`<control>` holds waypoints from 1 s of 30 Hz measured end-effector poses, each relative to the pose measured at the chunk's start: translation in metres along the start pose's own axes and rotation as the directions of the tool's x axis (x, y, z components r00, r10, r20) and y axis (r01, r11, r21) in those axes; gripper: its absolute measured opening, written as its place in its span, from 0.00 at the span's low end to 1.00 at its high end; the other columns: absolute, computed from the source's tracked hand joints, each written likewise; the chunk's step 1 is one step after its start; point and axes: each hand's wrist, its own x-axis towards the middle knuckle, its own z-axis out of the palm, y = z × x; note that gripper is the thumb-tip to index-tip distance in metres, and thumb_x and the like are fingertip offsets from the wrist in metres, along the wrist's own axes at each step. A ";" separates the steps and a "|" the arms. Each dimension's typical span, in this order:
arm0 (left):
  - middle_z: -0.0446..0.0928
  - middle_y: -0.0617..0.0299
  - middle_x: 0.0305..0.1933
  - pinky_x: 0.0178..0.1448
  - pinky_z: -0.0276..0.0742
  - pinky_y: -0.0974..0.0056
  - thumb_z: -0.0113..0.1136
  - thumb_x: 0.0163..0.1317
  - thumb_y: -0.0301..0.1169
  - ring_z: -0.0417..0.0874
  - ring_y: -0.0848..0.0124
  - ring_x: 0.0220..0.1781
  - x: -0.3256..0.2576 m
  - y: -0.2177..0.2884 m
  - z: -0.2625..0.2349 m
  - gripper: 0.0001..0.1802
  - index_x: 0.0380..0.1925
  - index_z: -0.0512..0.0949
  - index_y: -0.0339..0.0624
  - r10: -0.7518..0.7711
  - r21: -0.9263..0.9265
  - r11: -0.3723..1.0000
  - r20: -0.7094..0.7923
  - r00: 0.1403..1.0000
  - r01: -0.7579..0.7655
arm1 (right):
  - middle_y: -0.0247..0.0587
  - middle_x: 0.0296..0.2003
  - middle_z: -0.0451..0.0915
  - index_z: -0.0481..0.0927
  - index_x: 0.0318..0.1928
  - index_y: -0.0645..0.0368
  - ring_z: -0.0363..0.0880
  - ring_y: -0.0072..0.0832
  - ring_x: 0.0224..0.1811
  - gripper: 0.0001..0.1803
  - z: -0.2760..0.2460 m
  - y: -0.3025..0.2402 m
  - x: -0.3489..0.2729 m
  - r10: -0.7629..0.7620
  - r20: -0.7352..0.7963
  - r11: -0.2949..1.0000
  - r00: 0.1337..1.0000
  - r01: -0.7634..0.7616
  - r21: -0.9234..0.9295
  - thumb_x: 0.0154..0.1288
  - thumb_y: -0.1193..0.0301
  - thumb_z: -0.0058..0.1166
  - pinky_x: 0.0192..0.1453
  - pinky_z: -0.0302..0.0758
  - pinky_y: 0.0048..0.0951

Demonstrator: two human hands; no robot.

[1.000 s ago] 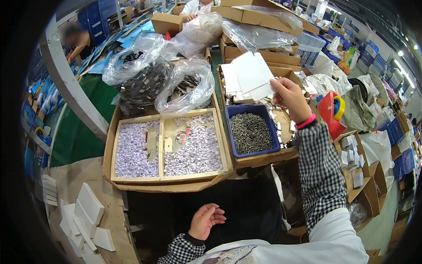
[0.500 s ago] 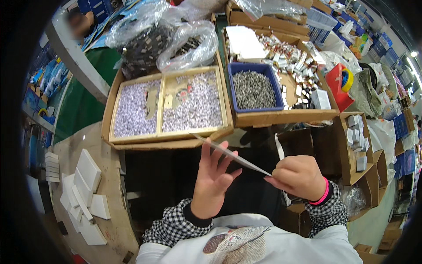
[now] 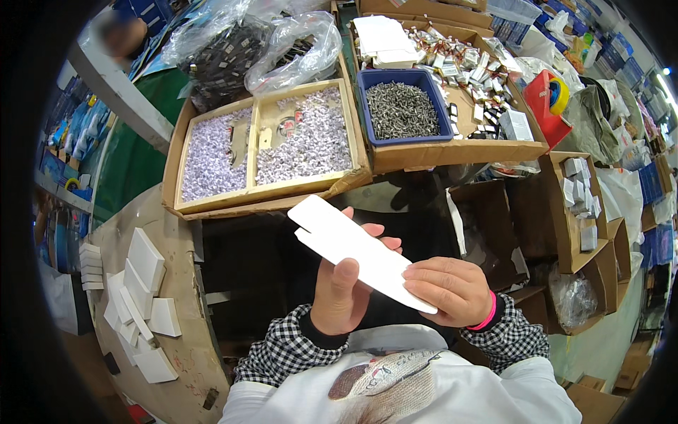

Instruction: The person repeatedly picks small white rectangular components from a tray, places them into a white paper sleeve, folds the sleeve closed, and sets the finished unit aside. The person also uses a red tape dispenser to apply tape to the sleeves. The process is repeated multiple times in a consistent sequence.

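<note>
A blank white card (image 3: 353, 252), long and with rounded corners, slants in front of my chest; a split at its upper left end shows two layers or flaps. My right hand (image 3: 452, 291) pinches its lower right end, fingers flat over the top. Under the card lies my left hand (image 3: 341, 295), its thumb at the near edge and its fingertips showing past the far edge. Beyond the card, a two-part wooden tray (image 3: 254, 152) holds many small pale pieces. To its right, a blue bin (image 3: 404, 139) is full of small metal parts.
Flat white boxes (image 3: 145, 265) lie piled on the brown table (image 3: 187, 346) at left. Behind the tray sit clear bags of dark parts (image 3: 229, 67). A cardboard box (image 3: 459, 152) carries the bin, loose small parts and a red tape dispenser (image 3: 547, 109). Cartons stand at right.
The card has turned from nearly edge-on to face up. My left hand has come from open beside it to holding it from beneath; my right hand has shifted slightly left and flattened over its end.
</note>
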 end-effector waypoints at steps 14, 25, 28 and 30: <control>0.68 0.51 0.56 0.60 0.74 0.49 0.65 0.50 0.60 0.74 0.54 0.58 -0.002 -0.004 0.000 0.54 0.66 0.47 0.45 -0.080 -0.015 0.997 -0.007 0.997 0.080 | 0.47 0.37 0.82 0.79 0.44 0.66 0.83 0.39 0.38 0.22 0.002 0.004 -0.003 0.050 -0.075 0.998 0.996 -0.047 0.052 0.42 0.81 0.62 0.39 0.82 0.31; 0.64 0.50 0.63 0.66 0.67 0.47 0.71 0.45 0.56 0.69 0.51 0.64 0.001 -0.017 0.003 0.58 0.68 0.47 0.45 0.027 0.166 0.985 0.079 0.997 -0.040 | 0.43 0.45 0.81 0.81 0.42 0.57 0.81 0.45 0.47 0.16 0.020 0.011 -0.011 -0.049 -0.129 0.997 0.990 0.040 -0.067 0.50 0.74 0.62 0.50 0.81 0.37; 0.64 0.47 0.63 0.66 0.67 0.47 0.73 0.45 0.53 0.69 0.50 0.64 0.003 -0.019 0.003 0.57 0.67 0.48 0.44 0.065 0.155 0.984 0.128 0.990 -0.085 | 0.43 0.45 0.80 0.81 0.41 0.56 0.80 0.47 0.48 0.15 0.023 0.015 -0.017 -0.086 -0.193 0.994 0.977 0.070 -0.085 0.48 0.75 0.63 0.49 0.82 0.38; 0.65 0.46 0.63 0.66 0.68 0.47 0.74 0.44 0.51 0.69 0.50 0.64 0.003 -0.020 0.003 0.57 0.67 0.49 0.43 0.069 0.143 0.986 0.127 0.990 -0.087 | 0.44 0.46 0.80 0.81 0.41 0.56 0.80 0.47 0.49 0.16 0.026 0.014 -0.021 -0.081 -0.221 0.993 0.972 0.060 -0.104 0.48 0.75 0.63 0.49 0.82 0.38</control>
